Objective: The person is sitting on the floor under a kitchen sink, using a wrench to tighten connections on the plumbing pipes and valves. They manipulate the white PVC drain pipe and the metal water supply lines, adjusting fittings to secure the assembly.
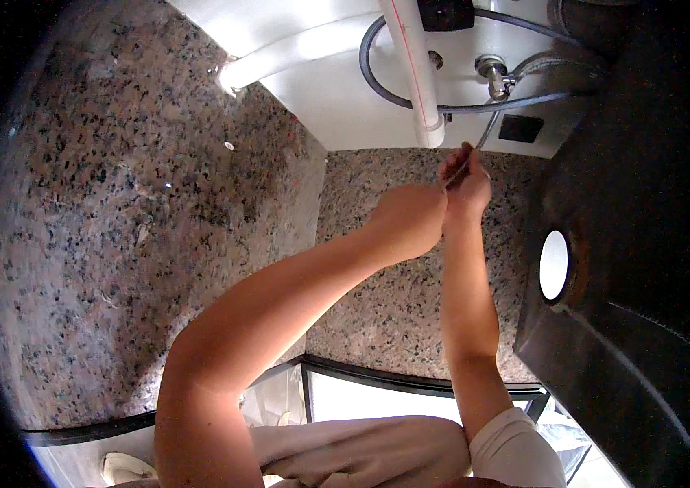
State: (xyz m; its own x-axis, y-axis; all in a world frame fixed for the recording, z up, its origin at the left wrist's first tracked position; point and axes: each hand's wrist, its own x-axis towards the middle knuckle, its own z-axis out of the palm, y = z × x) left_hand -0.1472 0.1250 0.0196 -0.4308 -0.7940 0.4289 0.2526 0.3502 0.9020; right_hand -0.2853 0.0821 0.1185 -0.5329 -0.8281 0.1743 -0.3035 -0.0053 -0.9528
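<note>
A thin grey cable or hose (pixel 487 130) runs down from the white back wall to my two hands, which meet just below the end of a white pipe. My right hand (pixel 469 189) is closed around it, with the fingers curled. My left hand (pixel 415 213) is closed too and touches the right one. A short stretch of the thin line shows between both hands and runs into the left fist. The left fingertips are turned away and hidden, as is the line's end.
A white pipe with a red stripe (pixel 414 69) hangs above my hands. Behind it are a looping grey hose (pixel 373 73), a metal valve (pixel 493 77) and a black square plate (pixel 521 128). A dark basin (pixel 646 268) with a round hole stands right; speckled stone (pixel 158 203) lies left.
</note>
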